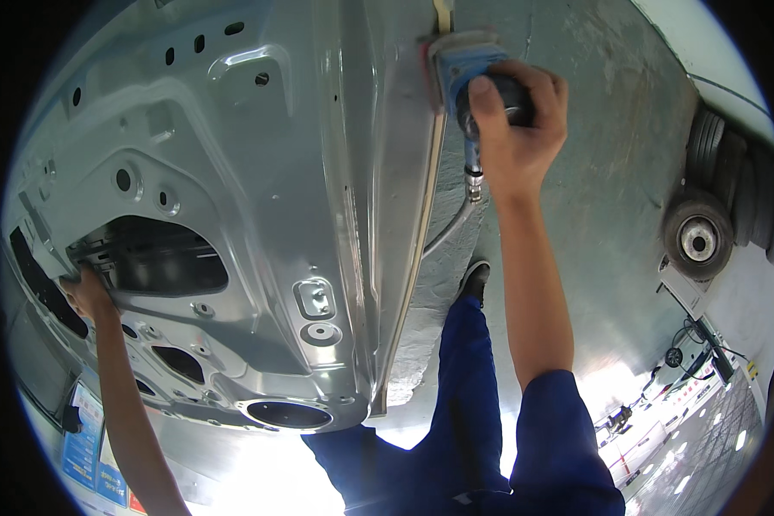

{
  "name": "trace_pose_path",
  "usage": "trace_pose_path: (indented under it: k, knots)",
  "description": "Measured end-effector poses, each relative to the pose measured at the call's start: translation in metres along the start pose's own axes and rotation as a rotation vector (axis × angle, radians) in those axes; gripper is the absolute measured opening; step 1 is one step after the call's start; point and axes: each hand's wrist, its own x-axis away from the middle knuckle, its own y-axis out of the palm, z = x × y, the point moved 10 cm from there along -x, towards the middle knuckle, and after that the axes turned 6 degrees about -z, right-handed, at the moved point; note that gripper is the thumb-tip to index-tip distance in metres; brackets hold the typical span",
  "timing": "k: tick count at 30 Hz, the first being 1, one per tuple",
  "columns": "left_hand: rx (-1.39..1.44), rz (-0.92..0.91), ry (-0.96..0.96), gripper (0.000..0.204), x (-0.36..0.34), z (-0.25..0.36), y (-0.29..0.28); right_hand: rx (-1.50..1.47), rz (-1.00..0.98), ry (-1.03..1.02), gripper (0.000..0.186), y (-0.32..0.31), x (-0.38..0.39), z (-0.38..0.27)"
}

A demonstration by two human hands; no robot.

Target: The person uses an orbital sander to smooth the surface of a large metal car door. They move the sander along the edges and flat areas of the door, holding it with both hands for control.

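A bare grey metal car door [275, 198], its inner side toward me, fills the left and middle of the head view. My right hand [529, 129] is closed around the black top of a blue air sander [469, 64]. The sander's pad, blurred at its edge, lies against the far part of the door's right-hand edge. From its back end a grey air hose [451, 232] runs down behind that edge. My left hand [88, 297] grips the metal between two openings at the door's left; some fingertips are hidden inside an opening.
A thin wooden-looking strip [421, 225] runs along the door's right edge. Past it lies a grey-green floor [611, 172] with rough pale patches. Several tyres and a wheel [698, 236] stand at the far right. My shoe [474, 279] is below the hose. Blue posters [82, 439] show at lower left.
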Motion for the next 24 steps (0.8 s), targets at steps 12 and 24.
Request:
trace_pose_path:
  k: [12, 24]
  knots:
    - [0.037, -0.038, 0.032, 0.091, 0.0, 0.009, -0.004, -0.012, -0.116, 0.16, 0.031, 0.014, 0.008, 0.006]
    - [-0.028, -0.038, 0.036, 0.092, -0.013, -0.003, 0.011, -0.081, -0.066, 0.217, 0.031, 0.016, 0.006, 0.007]
